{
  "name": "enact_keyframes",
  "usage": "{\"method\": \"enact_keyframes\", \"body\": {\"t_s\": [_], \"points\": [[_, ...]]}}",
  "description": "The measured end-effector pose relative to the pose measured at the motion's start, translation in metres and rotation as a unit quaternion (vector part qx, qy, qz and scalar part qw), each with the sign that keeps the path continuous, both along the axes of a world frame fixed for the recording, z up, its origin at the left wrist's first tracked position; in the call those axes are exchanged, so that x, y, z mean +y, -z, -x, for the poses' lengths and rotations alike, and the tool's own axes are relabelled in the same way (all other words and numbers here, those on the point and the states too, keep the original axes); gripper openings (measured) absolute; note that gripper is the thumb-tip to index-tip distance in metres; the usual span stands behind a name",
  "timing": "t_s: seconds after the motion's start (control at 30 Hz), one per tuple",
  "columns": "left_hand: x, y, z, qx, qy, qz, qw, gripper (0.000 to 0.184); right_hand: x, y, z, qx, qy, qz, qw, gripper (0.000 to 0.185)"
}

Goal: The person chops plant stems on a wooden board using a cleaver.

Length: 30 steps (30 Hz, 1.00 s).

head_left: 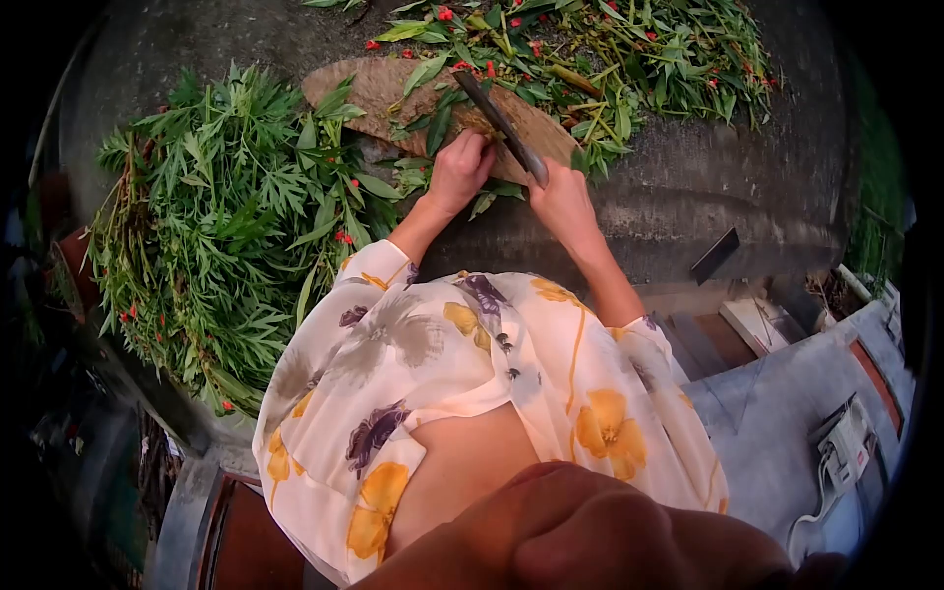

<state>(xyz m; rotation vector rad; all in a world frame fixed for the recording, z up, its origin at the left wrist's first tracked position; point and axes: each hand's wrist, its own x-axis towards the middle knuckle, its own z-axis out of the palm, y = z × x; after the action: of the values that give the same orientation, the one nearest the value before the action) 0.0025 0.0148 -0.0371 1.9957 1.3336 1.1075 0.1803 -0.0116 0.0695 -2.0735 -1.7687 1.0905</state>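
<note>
A wooden chopping board (pixel 379 87) lies on the dark slab, with leaves scattered over it. My right hand (pixel 562 202) grips the handle end of a knife (pixel 497 120), its dark blade slanting up and left across the board. Close to the blade, my left hand (pixel 462 169) is closed at the board's near edge, fingers curled around plant stems (pixel 494 136) that show only in part. Green leaves (pixel 440 126) lie on the board just beyond the left hand.
A big heap of leafy plants (pixel 231 211) stands at the left. More cut plants with red blossoms (pixel 639 59) spread at the back right. A dark flat piece (pixel 715 256) lies near the slab's front edge. A whitish device with a cord (pixel 844 442) sits at the lower right.
</note>
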Motion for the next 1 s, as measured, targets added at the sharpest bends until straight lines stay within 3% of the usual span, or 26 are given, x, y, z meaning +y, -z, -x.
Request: {"method": "enact_keyframes", "body": {"t_s": [0.2,0.3,0.4,0.43,0.5,0.63,0.73,0.8,0.93,1.0], "points": [[-0.007,0.004,-0.001,-0.007,-0.005,0.018,1.0,0.016,0.011,0.023,-0.004,-0.028,-0.003,0.027,0.999,0.019],[-0.007,-0.004,0.008,-0.067,-0.05,0.13,0.988,0.016,0.005,0.022,-0.008,-0.019,-0.003,0.024,1.0,0.02],[-0.004,-0.013,0.016,-0.195,-0.088,0.267,0.94,0.021,-0.002,0.019,-0.018,0.04,0.07,0.089,0.993,0.027],[0.002,-0.014,0.017,-0.195,-0.09,0.262,0.941,0.021,0.002,0.018,-0.022,0.041,0.067,0.084,0.993,0.027],[0.005,-0.021,0.021,-0.257,-0.064,0.375,0.888,0.019,-0.007,0.012,-0.027,0.072,0.1,0.097,0.988,0.027],[0.015,-0.015,0.016,-0.23,-0.011,0.392,0.89,0.02,-0.012,0.002,-0.03,0.036,0.065,0.09,0.993,0.026],[0.018,-0.013,0.011,-0.302,-0.01,0.415,0.858,0.02,-0.02,0.008,-0.03,0.026,0.052,0.081,0.995,0.025],[0.019,-0.006,0.005,-0.386,0.01,0.372,0.844,0.019,-0.023,0.007,-0.026,0.026,0.048,0.077,0.996,0.025],[0.022,-0.013,0.008,-0.277,-0.02,0.419,0.865,0.017,-0.027,0.011,-0.022,0.02,0.052,0.039,0.998,0.025],[0.02,-0.019,0.004,-0.248,-0.032,0.351,0.902,0.016,-0.026,0.007,-0.022,0.028,0.073,0.042,0.996,0.026]]}}
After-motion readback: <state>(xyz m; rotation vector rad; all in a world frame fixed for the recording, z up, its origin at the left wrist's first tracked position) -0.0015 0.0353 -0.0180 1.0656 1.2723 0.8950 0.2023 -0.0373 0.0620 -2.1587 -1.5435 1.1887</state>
